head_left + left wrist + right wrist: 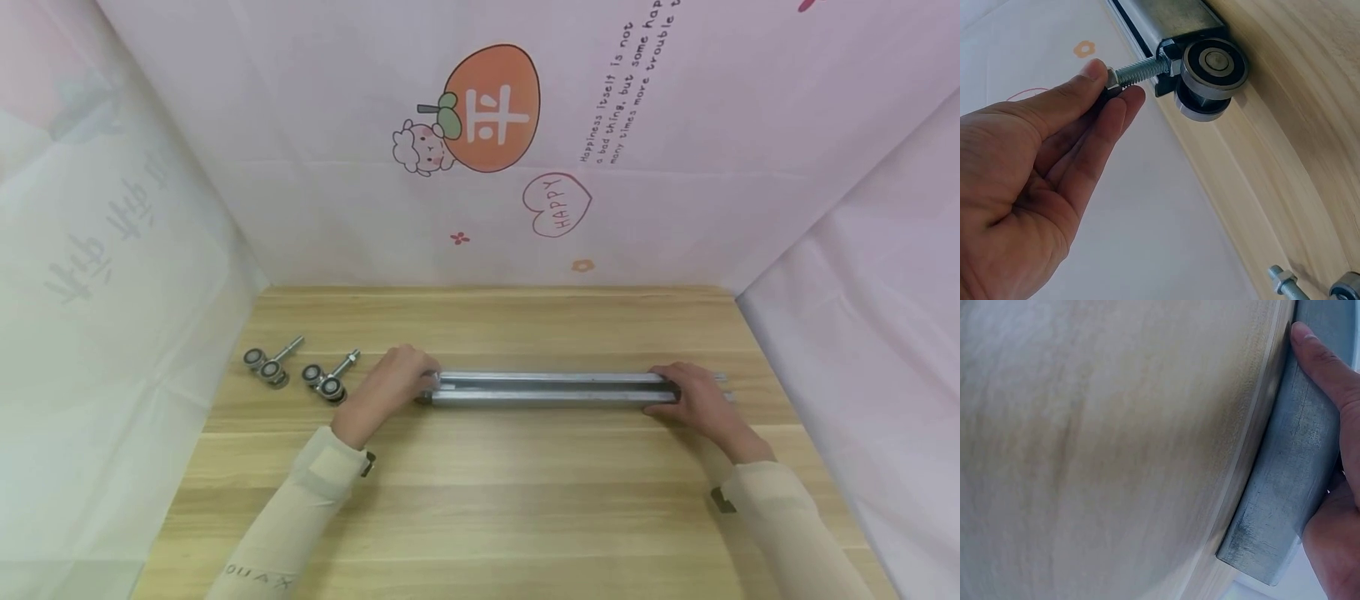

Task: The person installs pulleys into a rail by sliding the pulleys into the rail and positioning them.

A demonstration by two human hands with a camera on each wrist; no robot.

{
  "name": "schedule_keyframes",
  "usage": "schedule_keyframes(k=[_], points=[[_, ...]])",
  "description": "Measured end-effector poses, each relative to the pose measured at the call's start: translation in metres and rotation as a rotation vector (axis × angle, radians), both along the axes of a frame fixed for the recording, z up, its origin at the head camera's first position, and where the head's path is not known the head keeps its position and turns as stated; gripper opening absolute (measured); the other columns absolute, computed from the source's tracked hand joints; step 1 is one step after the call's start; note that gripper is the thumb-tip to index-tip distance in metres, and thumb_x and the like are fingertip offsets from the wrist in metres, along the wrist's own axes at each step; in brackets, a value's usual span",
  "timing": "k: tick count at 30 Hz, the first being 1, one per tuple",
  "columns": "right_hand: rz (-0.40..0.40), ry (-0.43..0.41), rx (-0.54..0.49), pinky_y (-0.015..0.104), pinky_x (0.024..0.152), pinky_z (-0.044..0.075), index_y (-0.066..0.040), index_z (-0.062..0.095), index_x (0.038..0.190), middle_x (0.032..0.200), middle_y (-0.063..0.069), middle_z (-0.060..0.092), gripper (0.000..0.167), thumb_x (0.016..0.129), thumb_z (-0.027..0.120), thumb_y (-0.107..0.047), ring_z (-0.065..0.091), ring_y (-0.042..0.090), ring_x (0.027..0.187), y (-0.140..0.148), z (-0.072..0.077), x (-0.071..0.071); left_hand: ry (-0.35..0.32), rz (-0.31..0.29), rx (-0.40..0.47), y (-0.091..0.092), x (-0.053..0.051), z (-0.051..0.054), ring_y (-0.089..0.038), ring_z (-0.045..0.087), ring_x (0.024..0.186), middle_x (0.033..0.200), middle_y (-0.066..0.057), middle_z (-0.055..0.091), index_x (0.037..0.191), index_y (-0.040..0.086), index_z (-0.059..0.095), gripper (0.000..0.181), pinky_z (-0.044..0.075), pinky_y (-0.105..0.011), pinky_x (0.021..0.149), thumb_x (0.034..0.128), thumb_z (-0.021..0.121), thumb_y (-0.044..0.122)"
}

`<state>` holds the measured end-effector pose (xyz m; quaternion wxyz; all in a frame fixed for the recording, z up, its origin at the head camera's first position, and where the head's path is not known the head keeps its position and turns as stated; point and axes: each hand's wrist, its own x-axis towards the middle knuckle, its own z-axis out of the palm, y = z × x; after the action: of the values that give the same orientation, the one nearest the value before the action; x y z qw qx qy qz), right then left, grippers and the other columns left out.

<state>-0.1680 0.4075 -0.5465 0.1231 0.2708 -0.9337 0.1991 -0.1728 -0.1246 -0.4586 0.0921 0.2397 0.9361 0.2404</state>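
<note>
Left wrist: here's the left hand (1016,187), thumb and fingertips pinching the threaded bolt (1138,71) of a roller trolley (1215,62) at the slotted rail's end.
Slotted steel rail (555,401): lying across the wooden tabletop (517,508), slot upward; stiff, likely the weightiest piece here, its smooth metal perhaps slick.
Right hand (697,400): clasped round the rail near its right end, thumb on the near side, a sensible anchor spot.
Trolley's handling: compact and dense by the look of it, hard to damage; its wheels should spin freely, so the bolt is the better hold.
Rail mouth: two wheels show outside; whether the other pair sits inside, I can't tell.
Loose pair: outer trolley (270,371) and inner trolley (332,387) rest left of the left hand.
</note>
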Motion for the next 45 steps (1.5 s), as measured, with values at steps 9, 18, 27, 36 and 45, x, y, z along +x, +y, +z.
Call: schedule_keyframes(k=[9, 18, 27, 36, 45], points=[[-0.013, -0.014, 0.001, 0.05, 0.078, 0.055, 0.001, 0.072, 0.118, 0.103, 0.016, 0.075, 0.065, 0.062, 0.102, -0.016, 0.068, 0.032, 0.09, 0.001, -0.001, 0.0, 0.044, -0.017, 0.001, 0.013, -0.004, -0.003, -0.01, 0.051, 0.06, 0.065, 0.005, 0.06, 0.077, 0.009, 0.074, 0.019, 0.046, -0.025, 0.057, 0.0954, 0.078, 0.009], [0.002, 0.006, -0.008, 0.053, 0.079, 0.055, 0.001, 0.072, 0.118, 0.103, 0.016, 0.075, 0.066, 0.061, 0.102, -0.017, 0.069, 0.034, 0.09, -0.001, -0.002, -0.003, 0.083, -0.036, 0.034, 0.023, -0.004, -0.008, -0.007, 0.046, 0.056, 0.059, 0.008, 0.053, 0.07, 0.009, 0.07, 0.026, 0.043, -0.022, 0.054, 0.0944, 0.078, 0.008], [-0.002, 0.004, -0.017, 0.051, 0.08, 0.055, 0.0, 0.073, 0.118, 0.104, 0.016, 0.075, 0.067, 0.06, 0.103, -0.018, 0.069, 0.033, 0.091, -0.001, -0.004, -0.004, 0.096, -0.031, 0.017, 0.031, -0.004, -0.007, -0.008, 0.048, 0.055, 0.058, 0.007, 0.054, 0.07, 0.009, 0.07, 0.026, 0.044, -0.022, 0.054, 0.0948, 0.077, 0.008], [0.006, 0.01, -0.019, 0.051, 0.078, 0.056, 0.001, 0.073, 0.117, 0.103, 0.016, 0.076, 0.066, 0.06, 0.102, -0.017, 0.07, 0.033, 0.089, 0.0, -0.004, -0.004, 0.113, -0.041, -0.008, 0.044, -0.007, -0.01, -0.007, 0.044, 0.054, 0.057, 0.008, 0.051, 0.065, 0.012, 0.065, 0.032, 0.04, -0.02, 0.052, 0.0945, 0.076, 0.007], [-0.01, -0.021, -0.003, 0.048, 0.077, 0.055, 0.0, 0.072, 0.118, 0.102, 0.015, 0.075, 0.065, 0.063, 0.102, -0.018, 0.068, 0.031, 0.089, 0.0, -0.002, 0.0, 0.138, -0.053, -0.006, 0.06, -0.007, -0.013, -0.006, 0.041, 0.053, 0.055, 0.009, 0.045, 0.059, 0.018, 0.052, 0.042, 0.036, -0.019, 0.05, 0.0918, 0.073, 0.003]])
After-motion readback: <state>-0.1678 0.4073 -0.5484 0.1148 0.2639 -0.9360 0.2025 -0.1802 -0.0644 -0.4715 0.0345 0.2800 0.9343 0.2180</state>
